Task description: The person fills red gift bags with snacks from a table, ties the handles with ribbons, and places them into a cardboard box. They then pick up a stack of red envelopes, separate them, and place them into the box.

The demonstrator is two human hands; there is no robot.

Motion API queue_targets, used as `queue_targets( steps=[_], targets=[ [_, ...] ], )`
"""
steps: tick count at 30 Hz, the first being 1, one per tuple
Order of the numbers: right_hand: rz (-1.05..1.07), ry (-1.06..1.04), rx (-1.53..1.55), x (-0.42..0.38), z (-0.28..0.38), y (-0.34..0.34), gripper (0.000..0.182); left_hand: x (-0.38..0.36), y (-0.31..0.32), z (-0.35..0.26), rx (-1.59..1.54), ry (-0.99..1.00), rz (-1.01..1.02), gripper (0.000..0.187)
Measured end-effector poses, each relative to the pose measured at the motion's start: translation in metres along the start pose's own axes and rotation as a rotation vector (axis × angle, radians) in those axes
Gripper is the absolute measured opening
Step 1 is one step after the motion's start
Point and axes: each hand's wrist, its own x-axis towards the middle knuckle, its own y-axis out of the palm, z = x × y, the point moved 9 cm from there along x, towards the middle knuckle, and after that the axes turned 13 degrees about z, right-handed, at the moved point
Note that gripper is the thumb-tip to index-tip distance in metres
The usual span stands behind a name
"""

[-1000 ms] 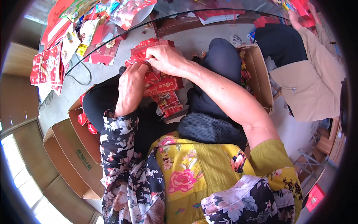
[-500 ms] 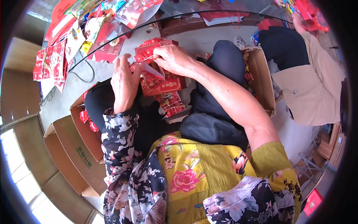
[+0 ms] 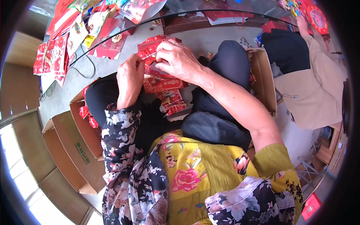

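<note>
Between my two hands is a small red paper gift box (image 3: 157, 71), mostly hidden behind the fingers. My left hand (image 3: 129, 80) pinches at its left edge, thumb and fingers together. My right hand (image 3: 178, 60) reaches over from the right, with curled fingers gripping its upper side. Just beyond the fingers another red printed box (image 3: 149, 47) shows. Below the hands lie a red box with gold print (image 3: 162, 85) and a patterned red packet (image 3: 172, 102), between my knees.
A glass tabletop (image 3: 180, 13) crosses ahead, bearing snack packets and red bags (image 3: 52, 58). Open cardboard boxes stand at the left (image 3: 73, 144) and right (image 3: 264, 80). Another person in a beige garment (image 3: 305, 90) sits at the right.
My left hand's fingers have closed into a pinch at the box. My right hand has moved slightly closer to it, and the box's open white inside is now covered.
</note>
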Motion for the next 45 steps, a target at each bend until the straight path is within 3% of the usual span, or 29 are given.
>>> queue_targets(
  steps=[5, 11, 13, 20, 23, 30, 36, 42, 45],
  targets=[
    [0.094, 0.015, 0.005, -0.007, -0.001, 0.017, 0.018, -0.001, 0.001, -0.002, 0.019, 0.024, 0.001, 0.01],
    [0.276, 0.19, -0.09, -0.012, -0.016, 0.044, 0.017, -0.002, 0.005, -0.008, -0.017, 0.068, 0.026, 0.009],
    [0.25, 0.174, -0.08, -0.011, -0.015, 0.049, 0.014, -0.003, 0.008, -0.007, -0.007, 0.062, 0.059, 0.01],
    [0.45, -0.01, 0.123, -0.014, -0.003, 0.045, 0.01, -0.006, 0.004, -0.013, -0.04, 0.098, 0.045, 0.007],
    [0.504, 0.015, 0.138, -0.015, -0.005, 0.039, 0.011, -0.01, 0.004, -0.02, -0.027, 0.14, 0.008, 0.008],
    [0.144, 0.008, 0.263, -0.006, -0.013, 0.005, 0.012, -0.009, 0.008, -0.026, -0.043, 0.143, 0.055, 0.006],
    [0.418, 0.082, 0.289, -0.007, -0.007, 0.015, 0.015, -0.01, 0.008, -0.027, -0.027, 0.177, 0.041, 0.006],
    [0.275, 0.102, 0.253, -0.011, -0.02, 0.026, 0.017, -0.009, 0.012, -0.03, -0.041, 0.162, 0.072, 0.007],
    [0.367, 0.245, 0.196, -0.013, -0.03, 0.036, 0.02, -0.01, 0.014, -0.032, -0.041, 0.172, 0.086, 0.007]
  ],
)
